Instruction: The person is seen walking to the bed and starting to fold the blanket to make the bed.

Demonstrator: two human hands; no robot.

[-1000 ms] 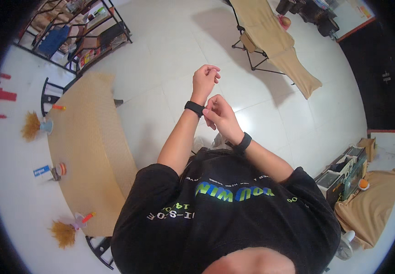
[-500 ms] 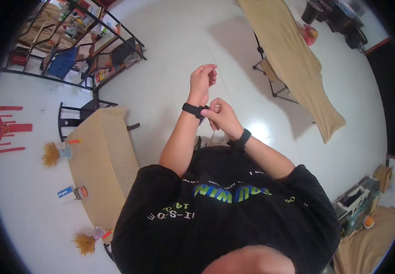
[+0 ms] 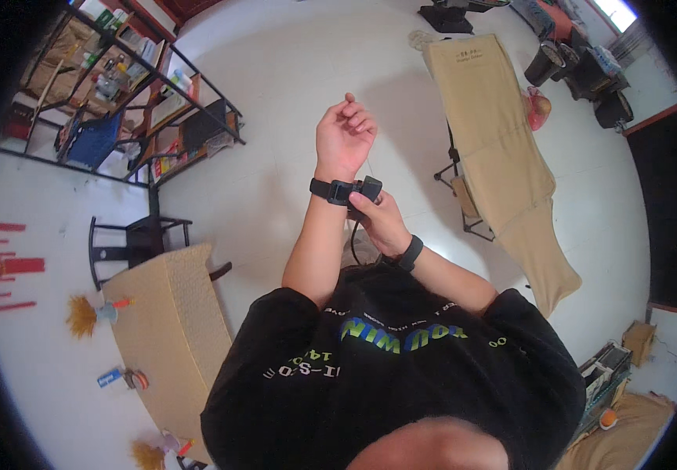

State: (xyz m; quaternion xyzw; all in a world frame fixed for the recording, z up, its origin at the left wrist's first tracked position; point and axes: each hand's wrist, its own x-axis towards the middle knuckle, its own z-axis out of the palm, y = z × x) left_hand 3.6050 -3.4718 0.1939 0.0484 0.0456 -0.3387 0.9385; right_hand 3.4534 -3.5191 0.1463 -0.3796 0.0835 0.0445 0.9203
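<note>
Blue vase [image 3: 106, 313]: holds dried grass [image 3: 81, 317]; stands at the outer edge of the cloth-covered table [image 3: 150, 337].
Pale purple vase [image 3: 170, 441]: sits farther down the same edge, also filled with dried grass.
Shelf [image 3: 76, 168]: carries bottles [image 3: 110, 83] and a blue cloth [image 3: 92, 142], among other things too small to tell.
Black bin [image 3: 541, 69]: stands beyond the cot [image 3: 503, 133]; its inside is too dark to read.
Red bag [image 3: 537, 110]: lies beside the cot with something roundish in it.
Black strap [image 3: 322, 189]: wraps the left wrist, its buckle [image 3: 340, 193] facing up.
Black block [image 3: 371, 187]: at the strap's inner side, against the left wrist.
Left hand [image 3: 346, 139]: palm up, fingers loosely curled.
Right hand [image 3: 384, 222]: thumb and fingers close together, pinching the block.
Changed since half a second ago: the left palm, seen edge-on then, now faces up; the block and buckle show more clearly; more of the cot's far end is in view.
Unchanged: the strap stays round the left wrist.
</note>
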